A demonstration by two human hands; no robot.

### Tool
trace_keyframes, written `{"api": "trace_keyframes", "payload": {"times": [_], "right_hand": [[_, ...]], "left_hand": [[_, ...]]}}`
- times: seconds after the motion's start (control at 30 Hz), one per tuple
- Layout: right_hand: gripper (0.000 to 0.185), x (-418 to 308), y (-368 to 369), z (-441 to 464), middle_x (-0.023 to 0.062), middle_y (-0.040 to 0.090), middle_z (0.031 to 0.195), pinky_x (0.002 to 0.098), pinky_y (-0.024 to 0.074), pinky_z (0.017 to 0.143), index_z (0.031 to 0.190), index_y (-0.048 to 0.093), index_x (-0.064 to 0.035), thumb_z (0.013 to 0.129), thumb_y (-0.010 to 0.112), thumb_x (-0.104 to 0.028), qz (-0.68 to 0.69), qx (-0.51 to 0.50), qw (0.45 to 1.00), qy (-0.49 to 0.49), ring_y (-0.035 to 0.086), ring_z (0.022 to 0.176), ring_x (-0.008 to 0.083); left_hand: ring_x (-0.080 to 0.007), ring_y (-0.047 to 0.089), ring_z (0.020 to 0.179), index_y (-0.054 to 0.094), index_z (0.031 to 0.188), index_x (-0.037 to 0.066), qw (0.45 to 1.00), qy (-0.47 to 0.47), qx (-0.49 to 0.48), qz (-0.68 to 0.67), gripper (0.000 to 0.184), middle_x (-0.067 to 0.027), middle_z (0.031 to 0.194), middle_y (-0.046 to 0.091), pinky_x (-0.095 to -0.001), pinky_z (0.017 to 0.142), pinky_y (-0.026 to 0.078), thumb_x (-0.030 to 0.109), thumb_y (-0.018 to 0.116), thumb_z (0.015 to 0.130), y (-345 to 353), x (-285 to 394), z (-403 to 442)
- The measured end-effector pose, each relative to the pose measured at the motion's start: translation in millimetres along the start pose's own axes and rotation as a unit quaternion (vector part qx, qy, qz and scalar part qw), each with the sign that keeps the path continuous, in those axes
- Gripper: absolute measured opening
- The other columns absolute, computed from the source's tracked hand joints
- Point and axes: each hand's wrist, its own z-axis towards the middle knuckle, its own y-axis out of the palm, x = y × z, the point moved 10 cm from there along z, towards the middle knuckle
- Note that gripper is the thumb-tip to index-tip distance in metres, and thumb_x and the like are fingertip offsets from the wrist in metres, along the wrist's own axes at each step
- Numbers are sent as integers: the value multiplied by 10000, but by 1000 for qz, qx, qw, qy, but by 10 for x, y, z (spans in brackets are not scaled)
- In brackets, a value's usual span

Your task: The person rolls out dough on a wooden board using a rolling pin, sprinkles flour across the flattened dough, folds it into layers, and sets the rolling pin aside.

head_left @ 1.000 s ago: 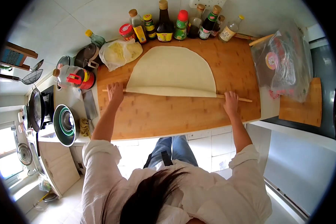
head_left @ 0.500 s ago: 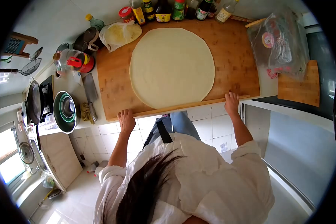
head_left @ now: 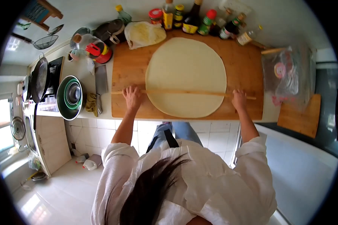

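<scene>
A large round sheet of dough (head_left: 186, 67) lies flat on the wooden board (head_left: 133, 63), its lower edge near the board's front. Across its lower half rests a long thin rolling pin (head_left: 184, 91), reaching past the dough on both sides. My left hand (head_left: 133, 96) is closed round the pin left of the dough. On the right, my right hand (head_left: 239, 99) grips the pin near its other end, just outside the dough.
Bottles and jars (head_left: 190, 18) line the wall behind the board. To the left are a bag of yellow food (head_left: 144, 33), a cleaver (head_left: 101, 79) and nested bowls (head_left: 71, 96). A plastic bag (head_left: 289, 75) and a small board (head_left: 300, 116) lie right.
The pin and both hands have moved from the board's front edge up onto the dough. Earlier the dough was partly wrapped round the pin; now it lies fully spread. The view has shifted.
</scene>
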Motion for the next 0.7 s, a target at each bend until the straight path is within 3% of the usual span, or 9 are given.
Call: {"api": "trace_keyframes", "payload": {"times": [0.13,0.2,0.27,0.3,0.37,0.53,0.6,0.63,0.7], "right_hand": [[177,-304,184,584,153,626,954,497,476,823,938,624,-28,773,572,13,69,-75,995,22,591,995,355],[155,-742,91,995,147,613,947,437,506,769,943,608,-35,811,560,32,215,163,958,-92,604,880,363],[126,-1579,-320,1579,153,591,902,397,500,706,958,591,-13,834,584,5,337,86,933,-97,598,840,360],[151,-2053,-474,1867,179,597,978,447,486,797,982,592,-19,834,579,-44,367,37,924,-105,566,957,390],[111,-2956,-998,2300,171,582,940,472,486,779,926,586,-25,816,572,-29,435,111,869,-210,578,935,387],[127,-4357,-1158,3260,190,595,966,452,509,810,923,618,-23,808,565,-34,369,125,867,-309,594,971,379],[252,-4627,-912,3499,189,608,1014,456,506,808,1081,644,-62,844,561,-55,195,36,933,-300,606,976,378],[131,-4663,-943,3520,161,626,999,455,526,800,892,683,-56,805,585,-55,188,78,932,-299,621,981,353],[126,-4746,-931,3547,167,643,971,453,529,795,881,690,-54,805,589,-59,174,82,926,-326,630,960,356]], "left_hand": [[-309,431,1231,540,1166,90,996,-33,22,-74,467,-110,1284,506,-494,1080,244,283,716,779,-170,-43,-171],[-309,404,1277,502,1221,64,996,-50,6,-71,549,-121,1315,486,-498,1098,223,308,712,776,-93,-131,-257],[-311,408,1271,498,1231,44,994,-81,5,-66,549,-135,1305,485,-505,1107,212,294,696,784,-57,-197,-260],[-313,408,1270,496,1236,41,994,-82,1,-71,550,-138,1303,485,-506,1107,212,289,692,785,-54,-204,-256],[-325,418,1257,520,1220,47,995,-81,1,-66,529,-139,1287,494,-509,1109,236,327,674,799,-36,-229,-244],[-320,427,1251,528,1216,51,992,-99,-9,-74,523,-134,1286,496,-506,1108,239,303,679,783,-29,-274,-229],[-318,429,1251,533,1218,57,991,-106,-16,-86,525,-129,1286,499,-502,1110,239,296,679,774,1,-304,-232],[-321,430,1252,540,1217,58,990,-114,-21,-85,522,-128,1289,499,-500,1109,243,287,678,768,11,-314,-233],[-323,429,1252,542,1218,58,989,-112,-9,-95,524,-129,1292,498,-500,1108,247,286,678,766,-14,-337,-241]]}}
